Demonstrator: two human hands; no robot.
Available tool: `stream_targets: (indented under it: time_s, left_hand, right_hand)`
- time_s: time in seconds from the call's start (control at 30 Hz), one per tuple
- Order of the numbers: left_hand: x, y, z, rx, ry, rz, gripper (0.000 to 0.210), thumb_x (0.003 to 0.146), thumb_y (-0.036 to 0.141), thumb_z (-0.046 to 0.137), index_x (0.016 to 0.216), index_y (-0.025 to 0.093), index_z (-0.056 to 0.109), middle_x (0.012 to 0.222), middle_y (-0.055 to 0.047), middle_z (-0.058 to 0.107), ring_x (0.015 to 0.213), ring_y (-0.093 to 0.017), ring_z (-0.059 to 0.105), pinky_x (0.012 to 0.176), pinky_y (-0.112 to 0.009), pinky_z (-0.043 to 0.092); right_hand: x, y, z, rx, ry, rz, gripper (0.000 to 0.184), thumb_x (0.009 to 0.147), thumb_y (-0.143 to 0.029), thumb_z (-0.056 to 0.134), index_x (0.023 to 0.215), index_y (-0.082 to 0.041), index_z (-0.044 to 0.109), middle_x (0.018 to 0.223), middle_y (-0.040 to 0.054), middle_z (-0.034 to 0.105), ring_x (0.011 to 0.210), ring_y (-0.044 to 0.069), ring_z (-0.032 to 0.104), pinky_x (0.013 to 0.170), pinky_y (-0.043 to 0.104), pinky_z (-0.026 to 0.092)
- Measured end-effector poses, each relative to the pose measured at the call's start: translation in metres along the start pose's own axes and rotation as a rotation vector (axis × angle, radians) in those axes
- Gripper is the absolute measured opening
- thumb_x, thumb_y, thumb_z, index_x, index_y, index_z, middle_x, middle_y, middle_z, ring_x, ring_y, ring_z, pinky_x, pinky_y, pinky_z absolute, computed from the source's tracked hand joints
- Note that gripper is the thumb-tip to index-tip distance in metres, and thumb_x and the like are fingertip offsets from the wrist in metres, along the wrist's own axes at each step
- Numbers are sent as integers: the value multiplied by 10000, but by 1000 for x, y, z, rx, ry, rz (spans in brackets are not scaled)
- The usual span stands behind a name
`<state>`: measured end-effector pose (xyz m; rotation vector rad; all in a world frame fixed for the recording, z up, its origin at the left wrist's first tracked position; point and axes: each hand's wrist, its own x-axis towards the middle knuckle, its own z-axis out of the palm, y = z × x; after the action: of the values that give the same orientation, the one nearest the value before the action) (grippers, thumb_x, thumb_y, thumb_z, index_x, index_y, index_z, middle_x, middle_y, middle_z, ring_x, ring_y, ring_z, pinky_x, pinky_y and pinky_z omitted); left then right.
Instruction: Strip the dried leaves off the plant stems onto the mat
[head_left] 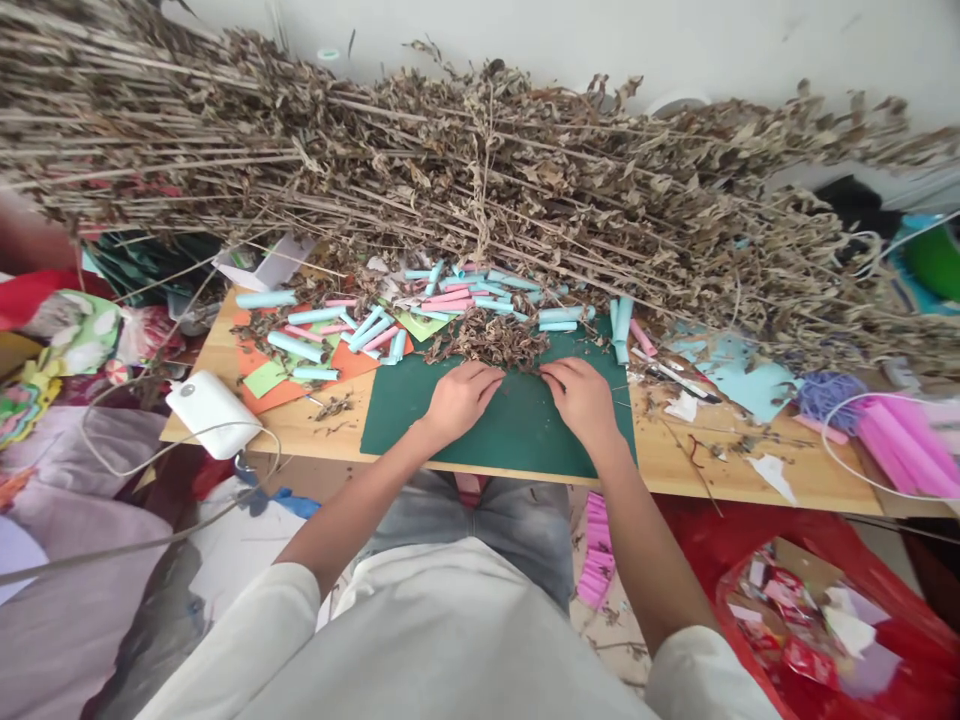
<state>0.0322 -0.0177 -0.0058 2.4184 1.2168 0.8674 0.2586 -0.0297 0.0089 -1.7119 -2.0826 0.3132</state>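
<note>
A loose heap of brown dried leaves (491, 338) lies on a dark green cutting mat (495, 435). At the heap's near left edge is my left hand (461, 402), its fingers curled together on leaf bits. My right hand (581, 400) is at the near right edge, thumb and fingertips pinched on dried leaves there. The fingertips largely hide what is between them. Behind the heap lie several rolled light-blue paper tubes (495, 290) and pink paper tubes (450, 297).
A big pile of dried leafy stalks (420, 170) spans the back. On the wooden table (757, 470) are orange paper (349, 370), a white power bank (214, 413) with a cable, a pen (679, 377) and purple yarn (831, 398). A red bag (832, 540) of scraps stands below right.
</note>
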Motion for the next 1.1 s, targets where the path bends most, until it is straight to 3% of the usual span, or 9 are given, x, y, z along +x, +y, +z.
stream_targets:
  time_s: [0.2, 0.33, 0.5, 0.63, 0.73, 0.93, 1.1]
  left_hand:
    - [14, 0, -19, -13, 45, 118, 350, 992, 319, 496, 1317, 240, 597, 1369, -102, 595, 1105, -172, 655, 909, -283, 549]
    - [20, 0, -21, -40, 24, 150, 304, 986, 309, 514, 1244, 236, 657, 1192, -86, 710, 1023, -178, 689, 866, -299, 565]
    - [9, -1, -20, -303, 179, -75, 196, 934, 304, 609, 1012, 200, 755, 978, -66, 770, 878, -179, 726, 824, -291, 582]
    - [2, -5, -20, -438, 213, -255, 140, 889, 277, 668, 955, 208, 771, 922, -39, 779, 815, -181, 734, 783, -286, 591]
    - [-3, -11, -19, -458, 251, -265, 120, 877, 253, 681, 928, 202, 777, 921, -44, 779, 837, -186, 732, 810, -303, 587]
    - [-17, -12, -14, -448, 276, -205, 129, 880, 231, 672, 942, 185, 775, 946, -67, 769, 860, -174, 721, 830, -300, 582]
    - [-12, -6, -9, -410, 291, -280, 101, 853, 205, 672, 881, 178, 765, 854, -55, 757, 765, -163, 693, 745, -285, 564]
  right_hand:
    - [8, -31, -20, 265, 17, 2, 214, 914, -290, 538, 939, -227, 741, 931, 51, 724, 858, 192, 662, 841, 329, 512]
    - [16, -55, -13, 516, 35, 114, 154, 842, -306, 625, 895, -212, 736, 851, 32, 733, 742, 179, 660, 748, 312, 527]
    - [16, -67, 20, 885, 146, 287, 185, 758, -359, 718, 834, -191, 729, 792, 30, 736, 699, 171, 671, 698, 298, 555]
    - [18, -71, 40, 1086, 183, 347, 224, 689, -340, 782, 846, -197, 712, 768, 17, 733, 702, 173, 692, 703, 301, 575]
    - [17, -72, 50, 1055, 169, 347, 169, 706, -337, 771, 791, -196, 729, 737, 18, 732, 675, 176, 688, 685, 308, 578]
    - [7, -74, 58, 785, 188, 164, 148, 828, -307, 652, 838, -219, 771, 909, 46, 754, 807, 184, 701, 766, 324, 582]
    - [8, -77, 57, 763, 213, 227, 166, 819, -271, 639, 939, -210, 736, 847, 35, 751, 710, 167, 699, 727, 309, 592]
